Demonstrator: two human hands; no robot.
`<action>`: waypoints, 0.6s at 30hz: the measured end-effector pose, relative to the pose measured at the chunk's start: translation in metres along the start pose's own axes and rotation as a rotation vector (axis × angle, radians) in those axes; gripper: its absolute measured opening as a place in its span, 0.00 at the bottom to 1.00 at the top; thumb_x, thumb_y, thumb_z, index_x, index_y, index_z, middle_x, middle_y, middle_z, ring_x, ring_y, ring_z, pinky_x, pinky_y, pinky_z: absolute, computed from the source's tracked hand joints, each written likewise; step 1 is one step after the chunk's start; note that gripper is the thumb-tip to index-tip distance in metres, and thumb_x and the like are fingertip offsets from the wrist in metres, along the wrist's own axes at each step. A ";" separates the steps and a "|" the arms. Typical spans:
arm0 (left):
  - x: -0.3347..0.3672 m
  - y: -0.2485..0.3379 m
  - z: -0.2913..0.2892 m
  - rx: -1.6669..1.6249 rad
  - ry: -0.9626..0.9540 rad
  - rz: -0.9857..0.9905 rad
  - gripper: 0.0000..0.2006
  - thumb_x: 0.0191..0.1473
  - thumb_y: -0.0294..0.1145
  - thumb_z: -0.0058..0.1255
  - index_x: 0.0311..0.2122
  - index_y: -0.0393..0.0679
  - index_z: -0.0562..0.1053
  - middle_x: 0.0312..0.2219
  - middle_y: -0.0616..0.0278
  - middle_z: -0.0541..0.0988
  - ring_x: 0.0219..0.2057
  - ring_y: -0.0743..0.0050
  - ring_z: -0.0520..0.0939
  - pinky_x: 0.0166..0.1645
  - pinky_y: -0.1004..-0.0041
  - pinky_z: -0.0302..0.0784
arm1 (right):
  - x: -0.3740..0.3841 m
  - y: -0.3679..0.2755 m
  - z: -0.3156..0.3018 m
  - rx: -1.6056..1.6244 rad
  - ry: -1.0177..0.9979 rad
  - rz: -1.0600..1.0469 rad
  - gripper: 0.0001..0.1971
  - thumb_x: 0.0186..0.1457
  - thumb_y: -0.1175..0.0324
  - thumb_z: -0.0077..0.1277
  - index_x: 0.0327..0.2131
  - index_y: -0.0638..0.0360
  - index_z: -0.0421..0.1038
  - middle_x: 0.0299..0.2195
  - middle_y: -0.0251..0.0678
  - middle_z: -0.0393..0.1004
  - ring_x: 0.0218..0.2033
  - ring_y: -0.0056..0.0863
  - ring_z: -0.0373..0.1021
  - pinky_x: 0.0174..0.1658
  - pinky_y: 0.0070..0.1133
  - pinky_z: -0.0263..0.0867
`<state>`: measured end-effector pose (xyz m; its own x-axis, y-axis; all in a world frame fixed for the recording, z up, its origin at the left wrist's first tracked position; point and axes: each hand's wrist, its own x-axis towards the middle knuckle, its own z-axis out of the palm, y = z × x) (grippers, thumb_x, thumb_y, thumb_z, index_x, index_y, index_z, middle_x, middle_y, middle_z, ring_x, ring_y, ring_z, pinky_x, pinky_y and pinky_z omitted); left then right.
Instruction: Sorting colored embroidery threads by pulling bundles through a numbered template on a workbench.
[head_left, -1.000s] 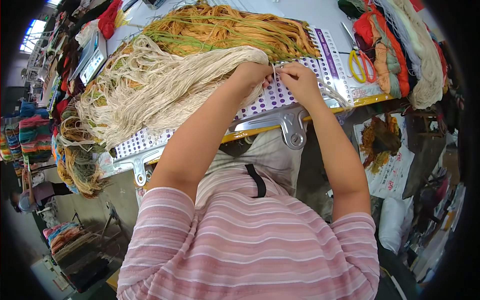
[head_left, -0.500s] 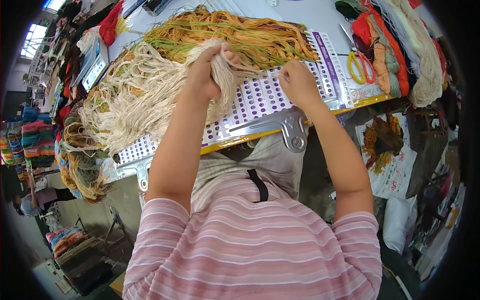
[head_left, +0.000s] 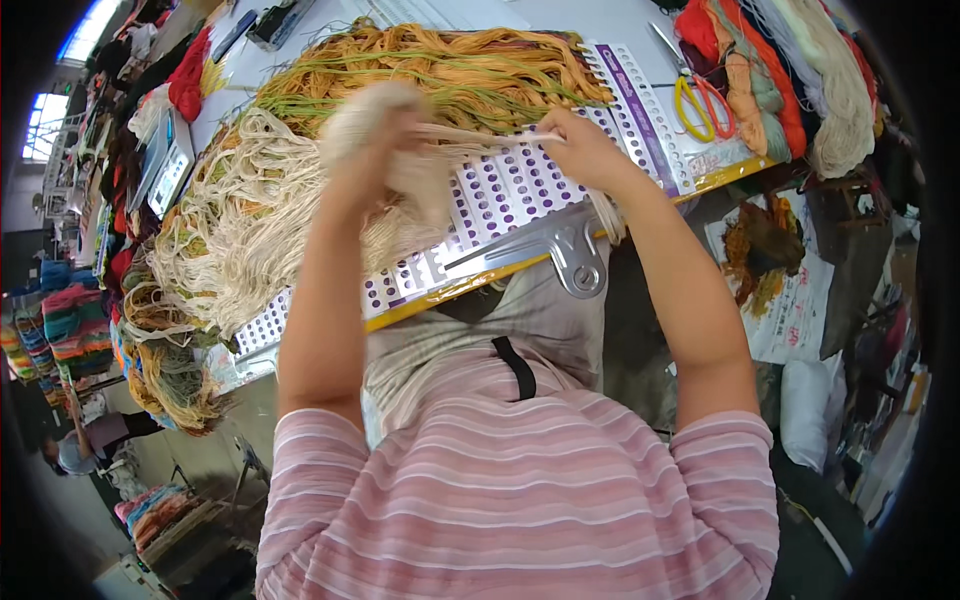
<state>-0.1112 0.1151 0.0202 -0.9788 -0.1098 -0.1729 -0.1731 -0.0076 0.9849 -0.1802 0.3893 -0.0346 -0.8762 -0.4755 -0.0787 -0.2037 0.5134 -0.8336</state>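
My left hand [head_left: 385, 140], blurred by motion, is closed round a bundle of cream yarn [head_left: 365, 115] above the board. Several cream strands stretch from it across to my right hand [head_left: 580, 145], which pinches them between thumb and fingers; their ends hang below that hand. Beneath lies a white card board [head_left: 510, 190] with rows of purple-ringed holes and a purple strip. A metal clip [head_left: 575, 262] grips its near edge. Loose cream yarn [head_left: 260, 200] covers the left of the board. Orange and green yarn [head_left: 450, 65] lies along the far side.
Scissors [head_left: 700, 105] with yellow and red handles lie right of the board, beside hanging skeins [head_left: 755, 80]. At the far left stands a pale device [head_left: 172, 165] near a red skein [head_left: 187, 85]. On the floor at right, brown-orange yarn [head_left: 770, 245] rests on a white sheet.
My left hand has swung left with the yarn bundle, drawing the strands out longer. My right hand has shifted slightly left and upward, with strand ends now hanging below it.
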 end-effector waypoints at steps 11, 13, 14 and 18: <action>0.009 0.080 -0.156 -0.107 0.763 0.294 0.05 0.54 0.33 0.50 0.36 0.48 0.71 0.19 0.65 0.73 0.18 0.78 0.71 0.23 0.77 0.69 | -0.004 -0.015 0.012 0.055 0.139 0.089 0.08 0.50 0.68 0.51 0.32 0.62 0.70 0.23 0.34 0.73 0.24 0.26 0.69 0.30 0.22 0.65; -0.014 0.091 -0.103 -0.075 0.524 0.215 0.10 0.52 0.31 0.52 0.40 0.44 0.72 0.27 0.64 0.75 0.21 0.76 0.73 0.26 0.75 0.72 | -0.010 -0.021 0.020 0.092 0.243 0.071 0.08 0.50 0.67 0.52 0.30 0.62 0.71 0.21 0.32 0.72 0.23 0.22 0.68 0.29 0.21 0.64; -0.030 0.093 -0.076 -0.067 0.395 0.146 0.11 0.52 0.31 0.51 0.41 0.42 0.72 0.30 0.63 0.76 0.23 0.76 0.74 0.28 0.75 0.73 | -0.015 -0.035 0.028 0.284 0.270 -0.003 0.10 0.50 0.65 0.53 0.32 0.61 0.72 0.22 0.30 0.72 0.24 0.20 0.68 0.30 0.21 0.64; -0.075 0.078 -0.005 -0.414 -0.294 -0.081 0.24 0.58 0.40 0.39 0.53 0.33 0.64 0.47 0.50 0.71 0.51 0.61 0.71 0.58 0.67 0.62 | -0.047 -0.138 0.048 0.456 0.212 -0.366 0.12 0.49 0.66 0.55 0.37 0.62 0.73 0.30 0.34 0.73 0.28 0.19 0.67 0.34 0.17 0.64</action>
<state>-0.0504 0.1177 0.1097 -0.9637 0.1913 -0.1860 -0.2500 -0.4037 0.8801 -0.0893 0.3062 0.0580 -0.8620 -0.3865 0.3281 -0.3418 -0.0350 -0.9391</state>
